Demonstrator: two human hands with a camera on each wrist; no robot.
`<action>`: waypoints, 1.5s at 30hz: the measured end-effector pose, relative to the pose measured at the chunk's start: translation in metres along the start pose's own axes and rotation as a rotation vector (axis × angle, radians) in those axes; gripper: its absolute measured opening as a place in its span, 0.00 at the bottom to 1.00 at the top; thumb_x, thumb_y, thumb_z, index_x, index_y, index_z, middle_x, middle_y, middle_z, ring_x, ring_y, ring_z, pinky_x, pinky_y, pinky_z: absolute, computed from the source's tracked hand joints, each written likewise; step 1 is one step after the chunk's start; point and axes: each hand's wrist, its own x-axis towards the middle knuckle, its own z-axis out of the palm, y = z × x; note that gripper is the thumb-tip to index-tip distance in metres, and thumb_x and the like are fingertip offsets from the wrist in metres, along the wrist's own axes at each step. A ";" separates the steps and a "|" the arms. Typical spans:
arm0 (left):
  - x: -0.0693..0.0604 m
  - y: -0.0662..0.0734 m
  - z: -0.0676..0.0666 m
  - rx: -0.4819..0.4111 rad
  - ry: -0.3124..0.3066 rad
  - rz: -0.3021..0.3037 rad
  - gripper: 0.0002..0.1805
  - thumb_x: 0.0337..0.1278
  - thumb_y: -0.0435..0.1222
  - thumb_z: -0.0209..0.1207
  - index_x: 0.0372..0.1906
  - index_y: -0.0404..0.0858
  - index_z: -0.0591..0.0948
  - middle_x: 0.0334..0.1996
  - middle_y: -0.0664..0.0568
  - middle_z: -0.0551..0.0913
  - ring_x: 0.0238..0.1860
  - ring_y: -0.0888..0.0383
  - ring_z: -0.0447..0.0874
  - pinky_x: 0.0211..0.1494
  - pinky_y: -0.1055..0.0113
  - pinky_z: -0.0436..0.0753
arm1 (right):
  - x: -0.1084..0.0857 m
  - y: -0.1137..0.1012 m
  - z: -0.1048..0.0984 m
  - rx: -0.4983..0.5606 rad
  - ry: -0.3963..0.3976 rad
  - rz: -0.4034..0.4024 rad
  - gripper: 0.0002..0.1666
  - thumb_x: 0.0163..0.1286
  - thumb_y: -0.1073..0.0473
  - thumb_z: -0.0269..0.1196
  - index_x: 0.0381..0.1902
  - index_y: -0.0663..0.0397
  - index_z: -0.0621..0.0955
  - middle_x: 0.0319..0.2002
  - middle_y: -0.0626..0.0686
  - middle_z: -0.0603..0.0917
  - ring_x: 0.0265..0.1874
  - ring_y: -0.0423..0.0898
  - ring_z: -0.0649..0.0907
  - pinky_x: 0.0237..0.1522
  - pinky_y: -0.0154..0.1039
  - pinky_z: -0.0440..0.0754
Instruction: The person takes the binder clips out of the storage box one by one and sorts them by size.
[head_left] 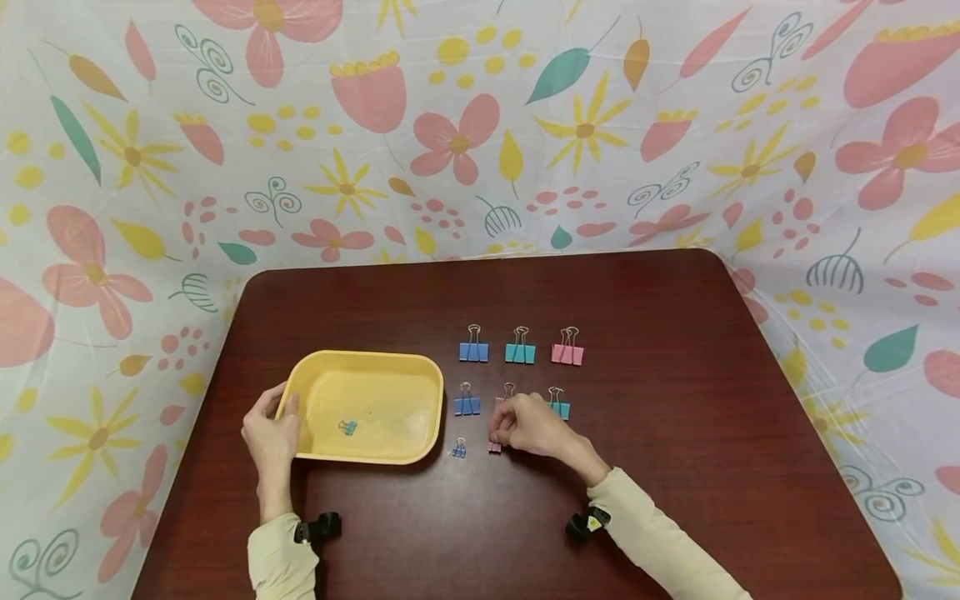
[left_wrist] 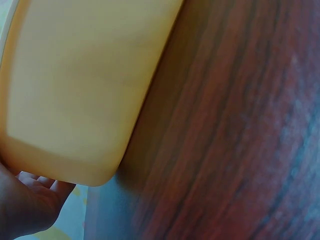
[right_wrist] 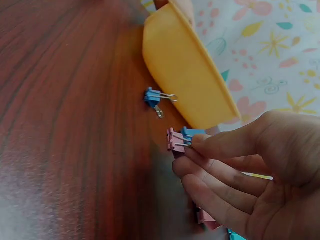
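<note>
My left hand point(head_left: 272, 440) grips the left rim of a yellow plastic tray point(head_left: 431, 392), thumb inside. A small teal binder clip point(head_left: 348, 427) lies in the tray. My right hand point(head_left: 534, 427) pinches the wire handles of a small pink binder clip point(right_wrist: 176, 141) between thumb and fingers, low over the table. To its left, a small blue binder clip point(head_left: 459, 451) sits on the table. Just beyond my right hand are a medium blue clip point(head_left: 467, 406), a medium pink clip point(head_left: 509, 390), partly hidden by the hand, and a medium teal clip point(head_left: 561, 409).
Behind these stands a row of large binder clips: blue point(head_left: 473, 352), teal point(head_left: 520, 353) and pink point(head_left: 567, 354). All lie on a dark reddish wooden table point(head_left: 645, 317). A flower-patterned cloth point(head_left: 457, 200) hangs around the table's back and sides.
</note>
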 end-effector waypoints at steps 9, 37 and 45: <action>0.000 0.000 0.000 -0.001 0.001 0.005 0.15 0.67 0.32 0.61 0.56 0.38 0.86 0.51 0.39 0.88 0.57 0.45 0.83 0.47 0.80 0.67 | -0.003 0.004 0.008 -0.002 0.002 -0.005 0.07 0.60 0.69 0.72 0.27 0.52 0.87 0.21 0.46 0.85 0.20 0.34 0.78 0.25 0.30 0.77; 0.001 0.000 -0.001 -0.010 0.000 0.010 0.15 0.67 0.33 0.61 0.55 0.39 0.86 0.50 0.39 0.88 0.56 0.47 0.83 0.42 0.82 0.69 | 0.008 -0.026 -0.016 -0.121 0.080 -0.096 0.04 0.60 0.66 0.73 0.33 0.56 0.87 0.28 0.46 0.88 0.27 0.37 0.84 0.33 0.31 0.81; 0.001 -0.002 0.000 -0.007 -0.009 0.011 0.15 0.67 0.33 0.61 0.56 0.38 0.86 0.51 0.39 0.88 0.56 0.46 0.83 0.41 0.84 0.68 | 0.036 -0.057 -0.025 -0.125 0.094 -0.132 0.03 0.62 0.63 0.73 0.34 0.53 0.88 0.30 0.46 0.90 0.30 0.38 0.87 0.35 0.32 0.83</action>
